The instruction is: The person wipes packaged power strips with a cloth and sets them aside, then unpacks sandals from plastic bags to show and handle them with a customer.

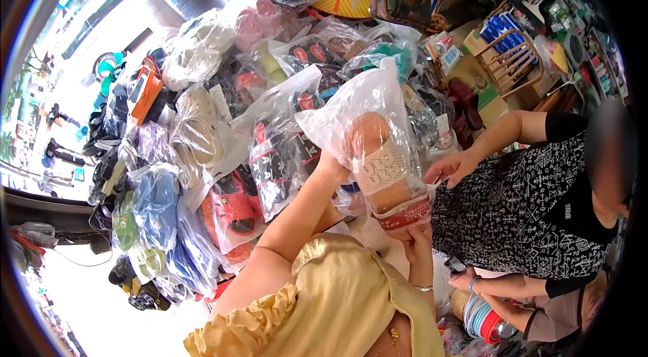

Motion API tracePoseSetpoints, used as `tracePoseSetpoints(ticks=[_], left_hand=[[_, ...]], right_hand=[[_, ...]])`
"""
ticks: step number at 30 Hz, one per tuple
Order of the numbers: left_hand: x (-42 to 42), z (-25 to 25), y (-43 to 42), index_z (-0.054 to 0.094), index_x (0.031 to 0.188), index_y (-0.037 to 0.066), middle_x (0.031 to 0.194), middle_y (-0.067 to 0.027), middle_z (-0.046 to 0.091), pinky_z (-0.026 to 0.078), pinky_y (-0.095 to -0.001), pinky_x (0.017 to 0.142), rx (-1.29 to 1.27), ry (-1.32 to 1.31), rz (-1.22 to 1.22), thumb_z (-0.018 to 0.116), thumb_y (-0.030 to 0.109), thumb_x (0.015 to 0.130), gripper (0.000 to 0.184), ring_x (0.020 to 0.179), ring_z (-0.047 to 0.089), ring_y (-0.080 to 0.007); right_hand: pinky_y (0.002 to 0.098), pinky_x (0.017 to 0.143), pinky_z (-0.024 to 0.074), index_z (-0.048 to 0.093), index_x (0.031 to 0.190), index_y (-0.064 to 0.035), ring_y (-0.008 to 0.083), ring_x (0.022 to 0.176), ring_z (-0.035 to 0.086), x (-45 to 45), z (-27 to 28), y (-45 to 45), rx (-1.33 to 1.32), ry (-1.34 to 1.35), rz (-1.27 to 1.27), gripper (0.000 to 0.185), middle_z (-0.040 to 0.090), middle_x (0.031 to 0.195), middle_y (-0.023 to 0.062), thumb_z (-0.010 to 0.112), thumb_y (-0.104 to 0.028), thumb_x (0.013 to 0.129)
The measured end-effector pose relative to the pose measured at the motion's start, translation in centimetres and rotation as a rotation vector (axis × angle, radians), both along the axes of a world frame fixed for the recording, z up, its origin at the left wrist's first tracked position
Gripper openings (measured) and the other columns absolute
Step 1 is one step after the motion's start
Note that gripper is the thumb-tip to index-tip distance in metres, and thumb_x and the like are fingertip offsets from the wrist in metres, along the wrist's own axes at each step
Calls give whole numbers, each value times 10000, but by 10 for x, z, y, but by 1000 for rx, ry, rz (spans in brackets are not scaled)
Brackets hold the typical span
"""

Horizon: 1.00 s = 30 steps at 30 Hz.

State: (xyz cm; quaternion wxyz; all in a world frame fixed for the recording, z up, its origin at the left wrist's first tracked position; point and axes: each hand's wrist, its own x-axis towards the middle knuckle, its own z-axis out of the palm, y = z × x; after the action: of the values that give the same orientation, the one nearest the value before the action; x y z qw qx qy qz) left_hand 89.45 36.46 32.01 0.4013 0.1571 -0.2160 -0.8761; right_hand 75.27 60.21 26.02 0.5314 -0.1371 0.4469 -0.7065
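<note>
A clear plastic bag [398, 97] holds tan slippers [370, 138] with a cream strap full of small holes; a red printed band crosses the bag's lower end. My left hand [333, 167] is closed on the bag's left side, its fingers partly hidden behind it. From below, my right hand [416, 239] grips the banded end, with a bracelet on the wrist. Another person's hand [455, 167] reaches in from the right and touches the bag's edge. Close by lie bagged red shoes [233, 212] and bagged black slippers [270, 171].
Bagged footwear is heaped ahead and to the left, including cream clogs [194, 127] and blue shoes [155, 202]. A person in a patterned top [520, 195] stands at right; below, another hand [464, 279] holds a phone. A small wooden chair [509, 63] stands at upper right.
</note>
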Motion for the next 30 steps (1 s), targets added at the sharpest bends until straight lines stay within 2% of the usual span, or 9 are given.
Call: tracePoseSetpoints(ticks=[5,9,11,13,15,19,20,23,30], left_hand=[[0,20,-3,366,1313,50,1261,-143,472,423,-401,945,24,-149,94,363,313,939,457,1126,492,-268],[26,33,-34,342,1324,38,1280,-169,447,415,-410,954,-50,231,-171,380,449,919,579,1123,491,-253],[24,35,-35,392,1275,1,1215,-120,504,438,-384,892,-95,64,-164,402,431,919,559,1010,543,-243],[18,32,-25,441,1241,-12,1093,-89,564,451,-335,826,-954,-659,-181,497,345,897,498,956,543,-172],[20,33,-33,613,903,3,762,-54,601,441,-290,698,-657,-840,56,602,238,836,245,747,539,-129],[104,-3,-116,565,983,66,815,-21,540,351,-278,433,-219,-740,504,506,393,879,348,569,467,-139],[126,-4,-131,564,1002,57,864,-26,562,400,-261,464,-85,-516,642,520,357,879,327,626,523,-131],[200,-4,-148,577,974,40,915,-64,599,520,-325,628,-66,-572,779,549,214,869,206,793,597,-186],[304,-61,-134,512,1033,29,1026,-126,538,493,-406,797,-82,-614,864,599,108,804,257,932,558,-240]], right_hand=[[314,871,459,409,1247,-9,191,1043,539,-14,19,24,57,77,-78,580,535,1160,88,634,-21,712],[306,873,455,417,1244,-15,183,1038,540,-21,24,41,44,188,-193,580,543,1147,83,656,-8,715],[308,879,451,428,1231,-13,179,1040,538,-18,24,45,40,143,-208,572,542,1149,82,662,9,710],[304,874,453,444,1207,-8,173,1032,542,-15,15,53,59,99,-236,540,548,1139,78,657,10,711],[301,869,456,453,1193,-7,172,1029,543,-15,22,62,75,134,-216,519,551,1130,76,649,9,713],[297,851,467,461,1178,-9,174,1026,544,-35,22,112,155,153,-257,490,558,1109,72,621,13,715],[310,854,475,464,1171,-3,192,1023,552,-43,16,126,157,147,-294,477,564,1099,81,598,25,714],[325,875,474,460,1184,-1,209,1037,553,-43,8,145,251,27,-602,481,556,1119,98,566,39,716],[338,897,464,405,1257,-18,211,1072,539,-30,1,123,107,-32,-575,483,521,1196,102,544,-32,795]])
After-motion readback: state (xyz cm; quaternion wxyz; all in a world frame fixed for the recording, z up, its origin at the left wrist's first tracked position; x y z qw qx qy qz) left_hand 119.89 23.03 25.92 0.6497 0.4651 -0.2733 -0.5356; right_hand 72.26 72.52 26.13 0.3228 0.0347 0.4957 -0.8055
